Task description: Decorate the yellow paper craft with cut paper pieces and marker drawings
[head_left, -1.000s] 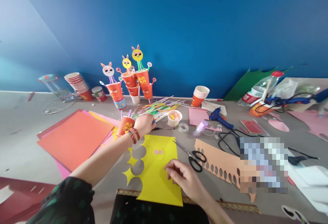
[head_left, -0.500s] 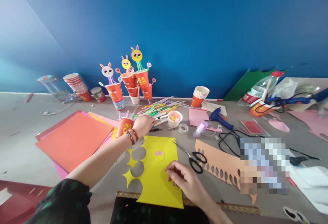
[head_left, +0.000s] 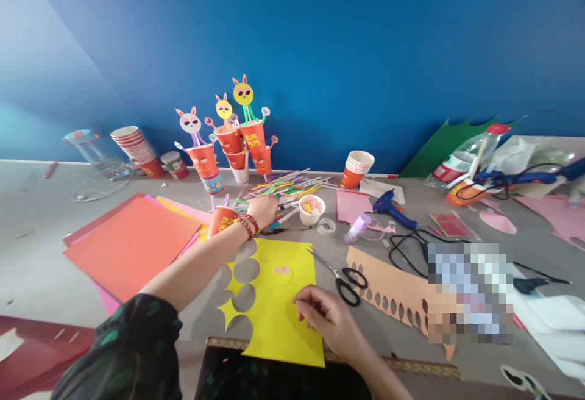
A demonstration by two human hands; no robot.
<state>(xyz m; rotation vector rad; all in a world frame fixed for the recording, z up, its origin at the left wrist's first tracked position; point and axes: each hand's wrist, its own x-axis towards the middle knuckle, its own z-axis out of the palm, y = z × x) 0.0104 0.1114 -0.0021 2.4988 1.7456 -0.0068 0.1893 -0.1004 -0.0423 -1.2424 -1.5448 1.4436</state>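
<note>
My left hand, with a red bead bracelet at the wrist, reaches over the pens beside a heap of colored sticks. Its fingers are hidden behind the back of the hand, so any hold on a pen cannot be seen. My right hand rests with curled fingers on the right side of a yellow paper sheet, holding nothing that shows. Round holes are cut along the sheet's left side, and two small pink ovals lie on it. Black-handled scissors lie open to the right.
Cup figures with rabbit heads stand at the back left. A white tub holds small paper pieces near a tape roll. Orange paper lies left; a blue glue gun, its cord, and peach cut paper lie right.
My left hand has shifted a little right and farther over the pens, away from the red cup. My right hand stays curled on the yellow sheet.
</note>
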